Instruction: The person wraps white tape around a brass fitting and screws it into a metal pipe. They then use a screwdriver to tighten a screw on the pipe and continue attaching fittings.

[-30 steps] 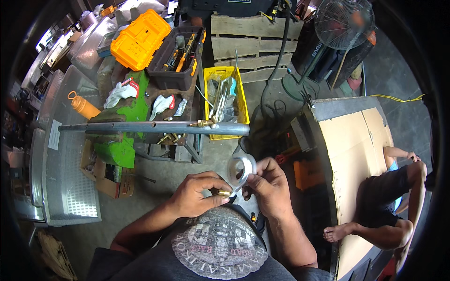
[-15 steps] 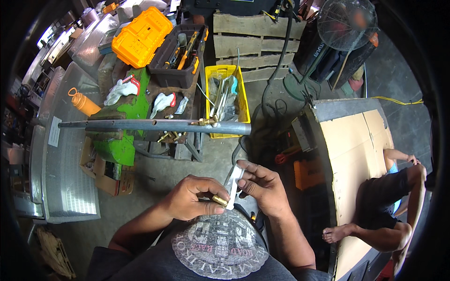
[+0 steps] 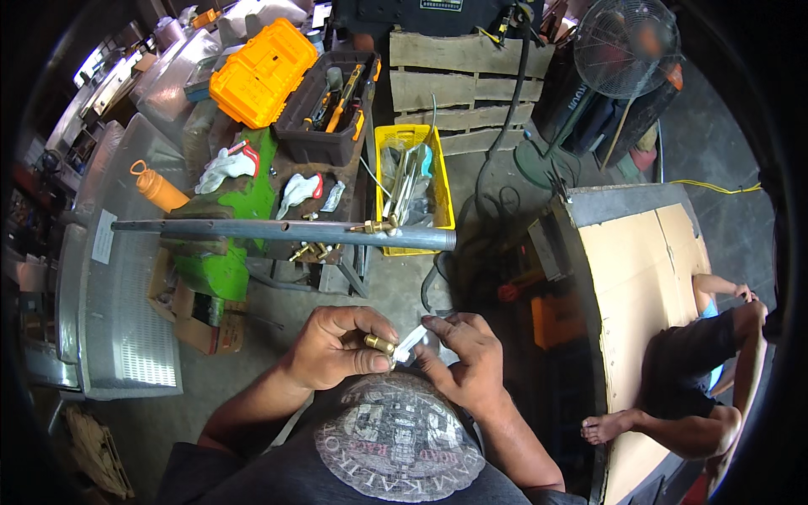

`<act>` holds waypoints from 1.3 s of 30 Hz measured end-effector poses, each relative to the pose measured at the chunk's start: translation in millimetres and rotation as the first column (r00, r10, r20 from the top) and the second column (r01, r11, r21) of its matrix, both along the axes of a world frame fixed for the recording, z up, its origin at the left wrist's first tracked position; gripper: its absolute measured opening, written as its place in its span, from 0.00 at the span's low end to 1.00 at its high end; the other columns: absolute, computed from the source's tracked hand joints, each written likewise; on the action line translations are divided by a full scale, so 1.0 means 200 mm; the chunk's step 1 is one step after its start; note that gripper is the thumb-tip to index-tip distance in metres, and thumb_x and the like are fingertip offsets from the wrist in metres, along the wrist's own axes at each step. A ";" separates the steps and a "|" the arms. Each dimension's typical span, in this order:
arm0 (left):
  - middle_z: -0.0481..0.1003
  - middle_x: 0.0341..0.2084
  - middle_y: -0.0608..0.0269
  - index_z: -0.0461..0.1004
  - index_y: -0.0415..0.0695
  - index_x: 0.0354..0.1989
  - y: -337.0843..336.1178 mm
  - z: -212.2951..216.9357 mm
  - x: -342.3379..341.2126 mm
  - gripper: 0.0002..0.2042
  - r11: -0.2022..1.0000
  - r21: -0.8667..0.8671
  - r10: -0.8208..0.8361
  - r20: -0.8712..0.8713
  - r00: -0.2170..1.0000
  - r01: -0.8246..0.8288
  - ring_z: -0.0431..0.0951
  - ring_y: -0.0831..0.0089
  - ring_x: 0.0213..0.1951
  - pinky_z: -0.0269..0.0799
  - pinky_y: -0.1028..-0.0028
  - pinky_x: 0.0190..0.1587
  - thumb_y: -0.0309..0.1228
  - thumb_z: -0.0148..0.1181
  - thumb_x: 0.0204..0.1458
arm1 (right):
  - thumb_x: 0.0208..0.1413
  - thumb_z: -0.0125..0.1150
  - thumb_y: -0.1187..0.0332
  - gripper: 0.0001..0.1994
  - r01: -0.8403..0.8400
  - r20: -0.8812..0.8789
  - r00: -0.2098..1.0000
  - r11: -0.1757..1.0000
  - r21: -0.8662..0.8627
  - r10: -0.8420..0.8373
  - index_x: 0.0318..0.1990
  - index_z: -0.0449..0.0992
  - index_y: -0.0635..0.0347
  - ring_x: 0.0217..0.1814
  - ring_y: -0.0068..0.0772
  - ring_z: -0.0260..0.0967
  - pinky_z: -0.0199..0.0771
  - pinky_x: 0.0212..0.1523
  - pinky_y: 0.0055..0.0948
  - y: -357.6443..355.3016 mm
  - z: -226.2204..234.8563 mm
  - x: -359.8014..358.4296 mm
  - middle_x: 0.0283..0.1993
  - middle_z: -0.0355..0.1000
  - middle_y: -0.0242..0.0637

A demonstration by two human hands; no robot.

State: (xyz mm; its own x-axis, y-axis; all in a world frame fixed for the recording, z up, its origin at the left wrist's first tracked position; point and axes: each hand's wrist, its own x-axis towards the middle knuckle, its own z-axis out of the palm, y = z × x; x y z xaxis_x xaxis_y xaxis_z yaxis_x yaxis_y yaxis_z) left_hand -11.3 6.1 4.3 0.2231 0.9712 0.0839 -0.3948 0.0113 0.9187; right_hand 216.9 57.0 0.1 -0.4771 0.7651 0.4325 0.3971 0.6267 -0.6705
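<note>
Left hand (image 3: 341,349): fingers bent, thumb and fingertips pinched on a short brass fitting (image 3: 380,343), which lay in front of the shirt. Right hand (image 3: 467,362): thumb and forefinger closed about a white tape roll (image 3: 410,343), turned nearly edge-on. The roll stood just beside the fitting; whether the two touched could not be told.

Clearances: a stretch of concrete floor (image 3: 404,288) showed between the hands and the near edge of the counter (image 3: 355,189). A grey steel pipe (image 3: 316,231) ran across the counter and overhung it on both sides, its threaded right end showing in front of a yellow crate (image 3: 446,194). To the right, the long edge of a cardboard sheet (image 3: 631,278) stood well apart from the right hand.

Surface: two white-and-red gloves (image 3: 300,194), loose brass pieces (image 3: 320,251) below the pipe, and a dark toolbox (image 3: 313,147) with its orange lid (image 3: 265,71) thrown back.

Room: a slatted wooden pallet (image 3: 429,88) behind the crate; a round fan (image 3: 623,55) at upper right; a seated co-worker's bare leg (image 3: 682,422) over the cardboard.
</note>
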 end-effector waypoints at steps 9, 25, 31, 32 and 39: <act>0.79 0.38 0.64 0.77 0.39 0.45 0.00 -0.07 0.02 0.12 0.992 -0.012 0.128 0.113 0.985 -0.127 0.79 0.79 0.40 0.76 0.77 0.44 0.20 0.70 0.52 | 0.43 0.72 0.73 0.09 -0.121 0.094 0.989 0.991 0.065 0.115 0.35 0.82 0.57 0.33 0.38 0.70 0.72 0.34 0.34 0.00 0.02 -0.01 0.31 0.74 0.33; 0.80 0.36 0.63 0.78 0.40 0.41 -0.01 -0.12 0.10 0.12 0.872 0.289 0.463 -0.232 0.855 -0.394 0.80 0.76 0.39 0.76 0.76 0.42 0.20 0.72 0.49 | 0.50 0.67 0.70 0.09 -0.461 -0.090 0.887 0.849 -0.260 0.454 0.39 0.80 0.62 0.35 0.42 0.71 0.73 0.37 0.35 -0.01 0.16 0.04 0.30 0.73 0.38; 0.79 0.31 0.61 0.82 0.43 0.36 0.01 -0.04 0.10 0.12 0.722 0.657 0.630 -0.494 0.600 -0.217 0.81 0.66 0.35 0.78 0.72 0.38 0.19 0.74 0.42 | 0.58 0.65 0.74 0.05 -0.435 -0.359 0.898 0.622 -0.651 0.253 0.40 0.79 0.66 0.36 0.26 0.73 0.71 0.40 0.26 -0.01 0.15 0.08 0.33 0.77 0.35; 0.79 0.32 0.62 0.82 0.43 0.37 0.02 -0.04 0.09 0.13 0.706 0.689 0.637 -0.521 0.568 -0.160 0.81 0.65 0.35 0.78 0.71 0.37 0.19 0.73 0.41 | 0.59 0.65 0.74 0.05 -0.407 -0.371 0.912 0.519 -0.752 0.177 0.40 0.79 0.66 0.37 0.21 0.72 0.71 0.40 0.24 -0.01 0.17 0.08 0.33 0.76 0.32; 0.78 0.32 0.65 0.83 0.45 0.36 0.00 -0.02 0.08 0.11 0.751 0.656 0.576 -0.706 0.412 0.074 0.81 0.64 0.38 0.76 0.62 0.50 0.23 0.74 0.42 | 0.50 0.72 0.78 0.17 -0.260 -0.145 0.954 0.484 -0.836 0.263 0.47 0.74 0.66 0.36 0.16 0.68 0.71 0.38 0.25 0.04 0.19 0.11 0.31 0.74 0.31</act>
